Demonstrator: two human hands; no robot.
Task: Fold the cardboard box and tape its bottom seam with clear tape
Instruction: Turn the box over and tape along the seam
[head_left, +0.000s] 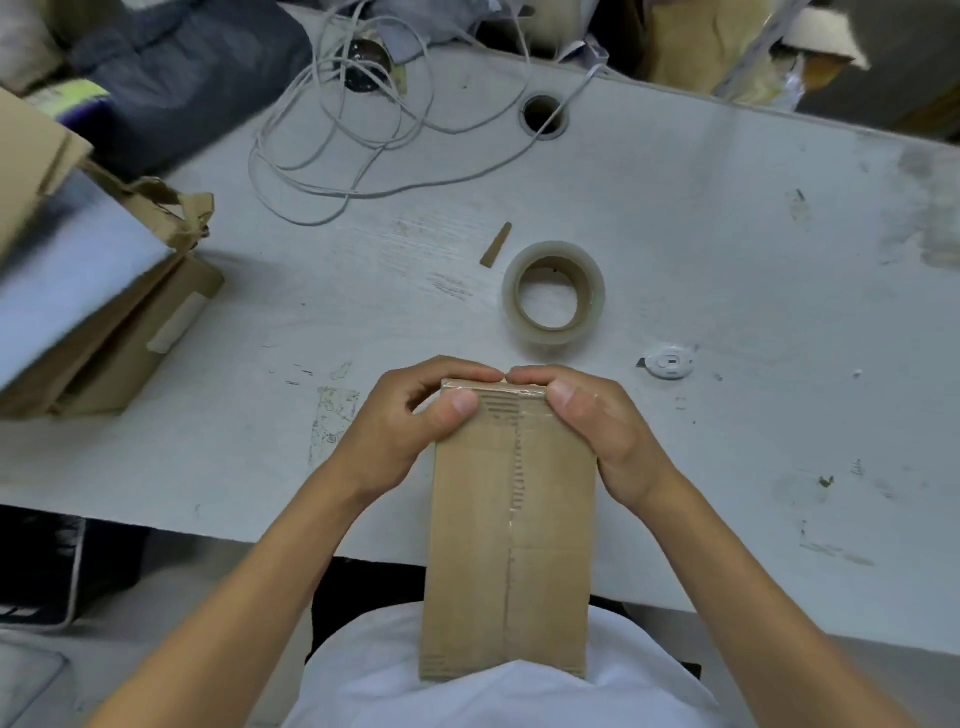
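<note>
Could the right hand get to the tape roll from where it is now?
Probably yes: the tape roll lies just beyond the right hand with bare table between, but that hand now grips the cardboard box.

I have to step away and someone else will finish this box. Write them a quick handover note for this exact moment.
Left hand: grips the far end of the cardboard box, thumb on top.
Right hand: grips the same end from the other side, thumb pressing the clear tape there.
Box: folded, held over the table edge, near end against the person's body.
Tape roll: lying flat on the table beyond the box. A small white cutter lies to its right.
Done: box folded; tape seems to run along the centre seam and wrap over the far edge.
Left: press the tape down firmly; check the near end.
</note>
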